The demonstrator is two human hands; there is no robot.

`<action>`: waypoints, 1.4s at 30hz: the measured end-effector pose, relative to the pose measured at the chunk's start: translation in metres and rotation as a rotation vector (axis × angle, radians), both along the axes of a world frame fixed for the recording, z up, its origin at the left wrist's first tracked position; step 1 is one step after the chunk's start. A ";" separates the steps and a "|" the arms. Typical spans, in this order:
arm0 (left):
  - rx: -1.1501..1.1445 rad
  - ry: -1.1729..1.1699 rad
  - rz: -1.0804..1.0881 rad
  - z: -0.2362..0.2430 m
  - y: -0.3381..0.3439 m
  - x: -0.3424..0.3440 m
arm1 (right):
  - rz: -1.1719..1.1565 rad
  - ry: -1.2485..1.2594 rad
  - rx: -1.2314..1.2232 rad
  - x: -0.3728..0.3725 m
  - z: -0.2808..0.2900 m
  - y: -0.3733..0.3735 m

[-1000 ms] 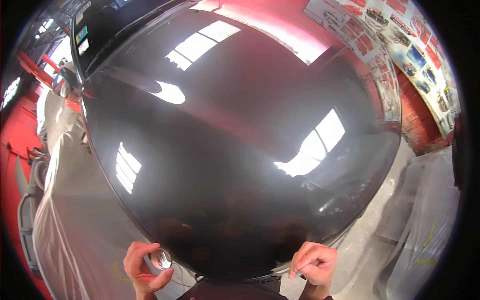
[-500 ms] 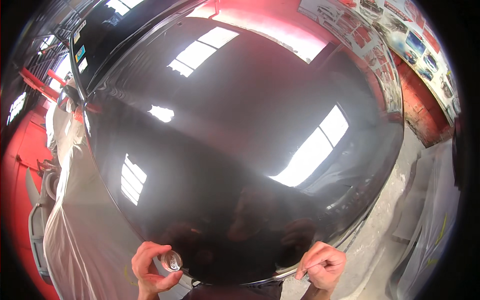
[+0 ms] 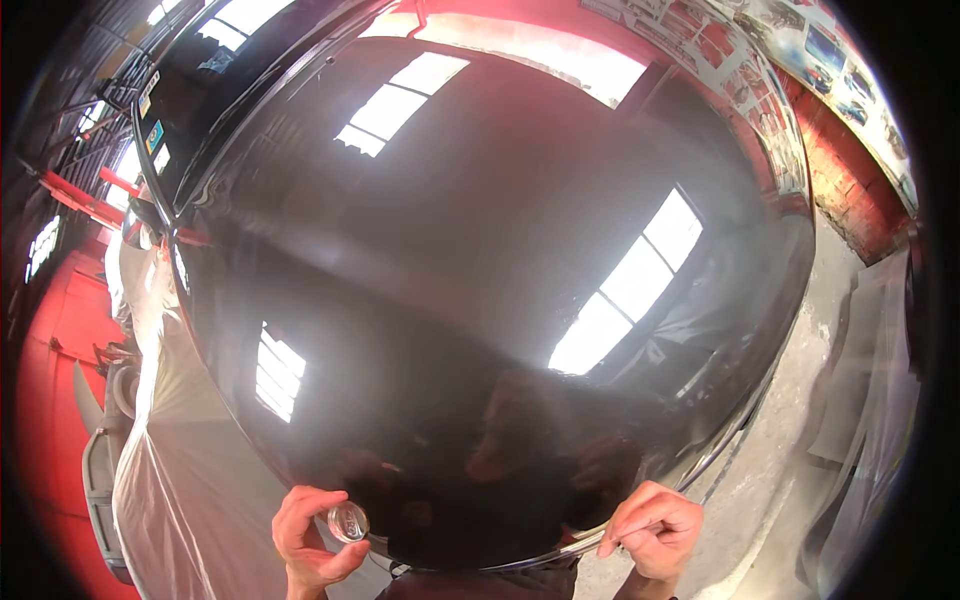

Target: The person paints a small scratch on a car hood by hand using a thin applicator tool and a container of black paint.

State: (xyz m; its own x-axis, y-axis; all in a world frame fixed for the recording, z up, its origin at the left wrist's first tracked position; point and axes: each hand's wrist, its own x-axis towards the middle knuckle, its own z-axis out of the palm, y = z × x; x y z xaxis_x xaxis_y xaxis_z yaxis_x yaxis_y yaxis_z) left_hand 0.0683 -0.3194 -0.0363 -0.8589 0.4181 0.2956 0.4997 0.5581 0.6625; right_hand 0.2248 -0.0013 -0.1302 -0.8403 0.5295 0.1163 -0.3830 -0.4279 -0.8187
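A small round, shiny silver badge-like disc [image 3: 348, 522] is pinched between the thumb and fingers of my left hand [image 3: 305, 545], and its face is turned toward me. My right hand [image 3: 655, 530] has its fingers curled and pressed together; what they hold, if anything, is too small to make out. Both hands are at the near edge of a glossy black car bonnet [image 3: 430, 280], one at each side. The bonnet's surface mirrors bright windows and, near its front, dim shapes of my hands.
Crumpled translucent plastic sheeting [image 3: 180, 450] hangs along the left, beside a red panel [image 3: 60, 340] and a grey car part [image 3: 98, 480]. On the right lie a pale floor [image 3: 790, 420], more sheeting [image 3: 870, 400], a brick wall [image 3: 850, 185] and a poster-covered board [image 3: 830, 60].
The view has shifted slightly, so the bonnet and surroundings sit a little differently. Both hands appear slightly farther right in the picture, keeping the same grips.
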 end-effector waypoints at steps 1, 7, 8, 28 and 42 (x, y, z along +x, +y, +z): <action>-0.007 0.011 -0.034 0.000 0.004 -0.001 | -0.001 -0.016 0.043 0.000 0.005 0.005; -0.007 0.080 -0.212 -0.003 0.040 -0.015 | 0.017 -0.141 0.324 -0.019 0.048 0.045; 0.009 0.078 -0.233 -0.002 0.048 -0.017 | 0.012 -0.157 0.309 -0.025 0.055 0.047; 0.153 0.018 -0.316 0.019 0.104 -0.020 | 0.067 0.042 0.530 -0.037 0.076 0.029; 0.171 -0.081 -0.504 0.020 0.036 0.013 | -0.257 -0.123 0.402 0.049 0.094 -0.085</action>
State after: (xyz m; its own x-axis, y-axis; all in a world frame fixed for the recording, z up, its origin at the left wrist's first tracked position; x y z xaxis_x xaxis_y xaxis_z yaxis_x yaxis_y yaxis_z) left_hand 0.0816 -0.2838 -0.0168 -0.5873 0.7362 0.3363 0.6210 0.1435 0.7705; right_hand 0.2743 -0.0860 -0.0367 -0.7083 0.6553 0.2626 -0.3252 0.0272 -0.9453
